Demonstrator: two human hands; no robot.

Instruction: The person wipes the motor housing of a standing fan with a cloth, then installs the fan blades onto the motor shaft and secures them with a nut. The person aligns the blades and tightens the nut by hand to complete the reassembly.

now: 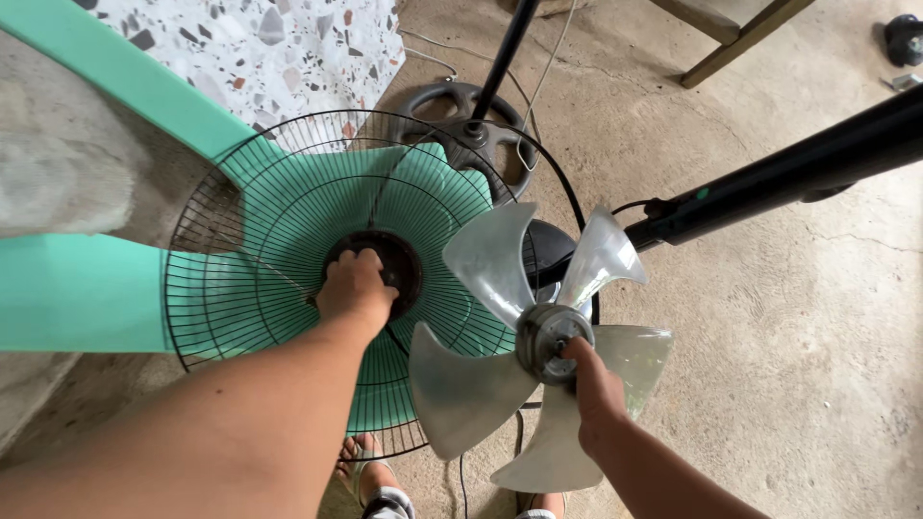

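Left hand (356, 288) is clamped on the hub of the black wire fan guard (240, 279), leaning on the green chair (87, 288). Right hand (596, 384) pinches the clear 5-blade propeller (538, 336) by its hub, near the stand pole (769, 178). Thin grip, so it might slip and crack on the concrete floor (788, 365).

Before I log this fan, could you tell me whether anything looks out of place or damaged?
The translucent blade is off the fan, held at its hub by the right hand. The left hand holds the wire guard loose. No breakage is visible.
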